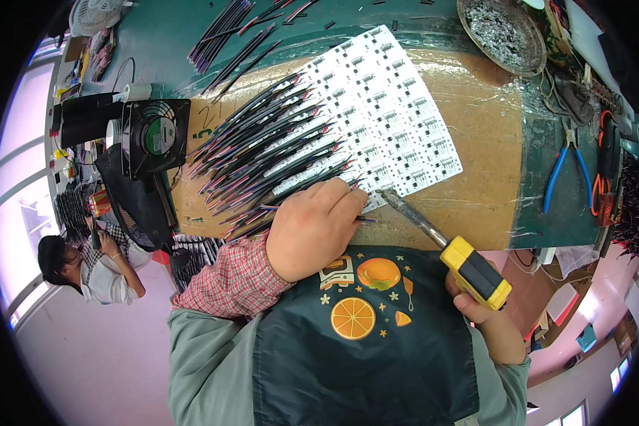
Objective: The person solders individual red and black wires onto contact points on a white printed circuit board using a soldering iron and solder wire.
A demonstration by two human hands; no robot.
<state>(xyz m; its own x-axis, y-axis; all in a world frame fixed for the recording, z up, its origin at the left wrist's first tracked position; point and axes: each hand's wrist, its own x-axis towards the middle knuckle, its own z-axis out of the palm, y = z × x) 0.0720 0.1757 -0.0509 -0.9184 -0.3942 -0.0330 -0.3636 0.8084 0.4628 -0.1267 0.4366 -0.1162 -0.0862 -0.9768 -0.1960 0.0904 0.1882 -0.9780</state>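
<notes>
A white circuit board panel lies tilted on the brown work surface, with rows of small dark parts. Many thin black-sleeved wires fan out to the left over its left part, red showing at their ends. My left hand rests at the panel's lower edge, fingers bent and pressed together on a thin wire; its fingertips are partly hidden. My right hand grips the yellow and black handle of a soldering iron. The iron's tip touches or hovers just over the panel's lower edge, right of my left fingertips.
Loose wires lie at the far left. A round dish of silvery scraps stands at the far right. Blue-handled pliers and an orange-handled tool lie right. A small black fan stands left; another person sits beyond.
</notes>
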